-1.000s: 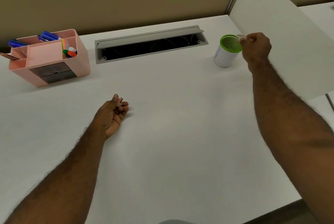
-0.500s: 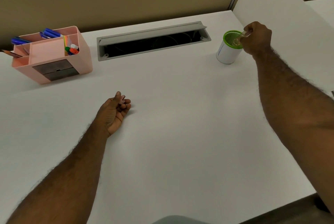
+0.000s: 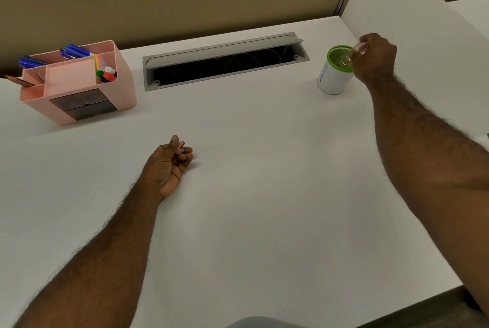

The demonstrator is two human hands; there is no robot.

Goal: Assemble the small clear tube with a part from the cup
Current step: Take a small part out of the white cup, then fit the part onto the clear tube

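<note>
A white cup with a green rim point(image 3: 334, 80) stands at the far right of the white desk. My right hand point(image 3: 375, 59) hovers at the cup's right edge, fingers closed on a small clear tube point(image 3: 353, 54) that slants down over the cup's mouth. The cup's contents are hidden from this angle. My left hand point(image 3: 169, 166) rests on the desk near the middle, fingers curled around a small pale pinkish piece point(image 3: 180, 147) that peeks out between thumb and fingers.
A pink desk organiser point(image 3: 76, 84) with pens and markers sits at the far left. A grey cable tray point(image 3: 225, 61) is set open into the desk at the back. A white divider panel point(image 3: 412, 10) rises just behind the cup.
My right hand has tilted the clear tube down over the cup's mouth. My left hand stays in place on the desk.
</note>
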